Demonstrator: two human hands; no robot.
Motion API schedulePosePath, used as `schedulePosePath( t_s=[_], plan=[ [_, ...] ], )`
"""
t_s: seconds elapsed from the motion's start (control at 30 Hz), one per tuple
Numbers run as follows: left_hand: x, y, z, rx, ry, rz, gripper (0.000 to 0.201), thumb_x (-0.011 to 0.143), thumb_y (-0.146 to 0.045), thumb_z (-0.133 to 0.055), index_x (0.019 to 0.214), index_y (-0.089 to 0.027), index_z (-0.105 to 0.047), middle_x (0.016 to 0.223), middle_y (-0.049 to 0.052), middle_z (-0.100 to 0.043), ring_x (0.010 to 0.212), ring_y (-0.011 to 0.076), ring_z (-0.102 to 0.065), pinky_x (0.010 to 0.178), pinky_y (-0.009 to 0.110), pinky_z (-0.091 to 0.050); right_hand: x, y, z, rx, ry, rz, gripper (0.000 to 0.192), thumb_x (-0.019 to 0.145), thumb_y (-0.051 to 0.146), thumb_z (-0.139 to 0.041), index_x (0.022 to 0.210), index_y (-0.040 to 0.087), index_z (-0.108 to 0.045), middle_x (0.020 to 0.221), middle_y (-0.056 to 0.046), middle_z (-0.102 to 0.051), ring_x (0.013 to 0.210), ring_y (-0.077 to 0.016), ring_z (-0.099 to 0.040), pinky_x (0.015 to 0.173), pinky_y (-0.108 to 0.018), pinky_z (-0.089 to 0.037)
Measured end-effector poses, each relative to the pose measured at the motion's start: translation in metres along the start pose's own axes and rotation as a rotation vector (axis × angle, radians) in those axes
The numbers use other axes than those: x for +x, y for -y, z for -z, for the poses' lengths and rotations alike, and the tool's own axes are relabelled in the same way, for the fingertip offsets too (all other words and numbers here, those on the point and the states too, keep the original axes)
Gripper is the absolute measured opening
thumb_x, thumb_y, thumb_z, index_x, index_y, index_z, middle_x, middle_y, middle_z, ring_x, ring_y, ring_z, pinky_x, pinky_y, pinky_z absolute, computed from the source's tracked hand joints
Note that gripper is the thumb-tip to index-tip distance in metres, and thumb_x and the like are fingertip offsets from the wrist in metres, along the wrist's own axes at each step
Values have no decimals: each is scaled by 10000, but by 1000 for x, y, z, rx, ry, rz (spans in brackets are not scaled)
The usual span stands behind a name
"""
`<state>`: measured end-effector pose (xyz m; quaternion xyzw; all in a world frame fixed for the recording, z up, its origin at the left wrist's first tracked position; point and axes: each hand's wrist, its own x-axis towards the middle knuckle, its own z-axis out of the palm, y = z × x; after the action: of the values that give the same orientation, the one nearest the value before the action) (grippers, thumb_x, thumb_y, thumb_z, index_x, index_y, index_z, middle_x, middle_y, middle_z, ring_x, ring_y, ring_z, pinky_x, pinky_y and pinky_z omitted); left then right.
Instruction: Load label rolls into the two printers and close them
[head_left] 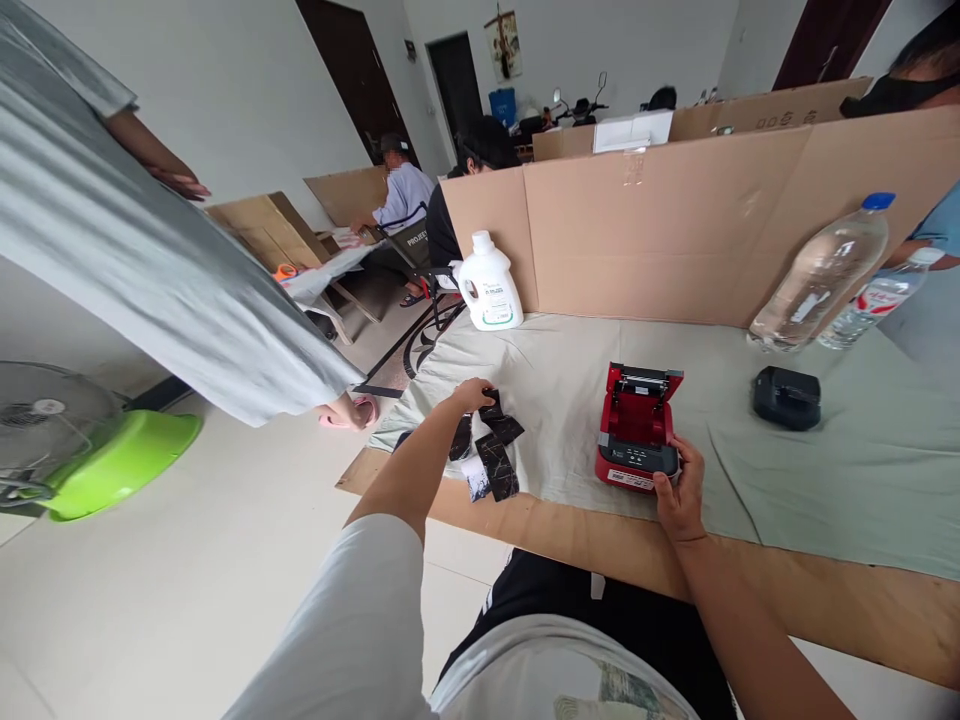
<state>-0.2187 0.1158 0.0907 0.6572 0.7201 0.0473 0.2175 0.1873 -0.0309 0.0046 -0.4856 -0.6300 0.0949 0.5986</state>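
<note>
Cloth-covered table [825, 480] | left hand [472, 394] grip on black packets [491, 445] | right hand [679, 490] grip holding red printer [636, 428]

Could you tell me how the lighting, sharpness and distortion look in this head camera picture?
Head view: soft, even indoor light, faint shadows on the cloth; strong wide-angle bending, so the bottle leans and the walls tilt; left hand on the black papers and right hand at the red printer are sharp; edges stretched.
</note>
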Motion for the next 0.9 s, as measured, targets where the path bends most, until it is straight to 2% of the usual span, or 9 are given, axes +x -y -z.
schedulePosePath(
  t_s=[0.1,0.27,0.4,0.53,0.63,0.7,0.77,0.8,0.9],
  plan=[
    [1,13,-5,69,-10,29,474,680,-301,-720,1146,-244,-659,1224,61,-651,1203,304,-520,948,332,-414,0,1,1,-9,1,7,551,860,514,-497,1284,165,-456,1297,-164,-471,1207,-314,-448,1012,-568,-357],
    [-5,37,1,128,24,85,534,760,-272,-604,1290,-224,-556,1273,73,-624,1137,237,-577,903,273,-435,0,2,1,-4,8,5,550,859,512,-498,1283,164,-456,1299,-163,-476,1205,-312,-453,1011,-567,-361],
    [-22,48,8,219,61,133,513,635,-222,-676,1147,-230,-640,1190,73,-661,1134,286,-567,876,299,-443,0,3,0,10,6,-4,538,858,503,-507,1278,170,-460,1299,-158,-478,1206,-310,-455,1011,-559,-367],
    [-37,41,23,279,142,147,417,528,-135,-693,943,-172,-695,975,91,-707,1027,319,-607,812,316,-463,0,5,0,24,1,-2,532,860,494,-512,1281,172,-461,1302,-157,-478,1207,-309,-458,1010,-556,-369],
    [-47,17,43,242,254,121,340,490,-109,-694,827,-154,-696,782,62,-696,863,298,-645,723,307,-480,0,9,0,3,-10,-1,543,861,490,-518,1294,170,-451,1294,-160,-483,1196,-306,-462,981,-536,-400],
    [-59,-11,58,35,364,-5,333,525,-164,-703,858,-179,-691,783,27,-689,826,257,-643,704,282,-482,1,13,1,-49,-23,4,579,854,498,-531,1318,168,-428,1304,-170,-472,1197,-311,-454,954,-524,-421],
    [-76,-49,69,-270,507,-216,376,550,-259,-736,916,-189,-688,855,26,-691,852,250,-631,720,280,-487,2,17,0,-130,-50,38,620,846,506,-542,1348,173,-393,1330,-177,-450,1214,-323,-438,961,-542,-411],
    [-86,-70,72,-342,588,-301,401,544,-302,-760,920,-183,-689,871,35,-691,855,254,-625,722,282,-490,3,19,0,-173,-65,67,635,845,507,-545,1362,178,-375,1344,-178,-437,1225,-331,-428,975,-558,-397],
    [-107,-134,63,-357,797,-517,432,550,-344,-797,938,-189,-686,881,35,-690,820,234,-612,706,274,-487,3,24,-1,-278,-95,157,680,829,509,-574,1388,201,-341,1384,-175,-402,1248,-350,-410,1006,-598,-359]
  ],
)
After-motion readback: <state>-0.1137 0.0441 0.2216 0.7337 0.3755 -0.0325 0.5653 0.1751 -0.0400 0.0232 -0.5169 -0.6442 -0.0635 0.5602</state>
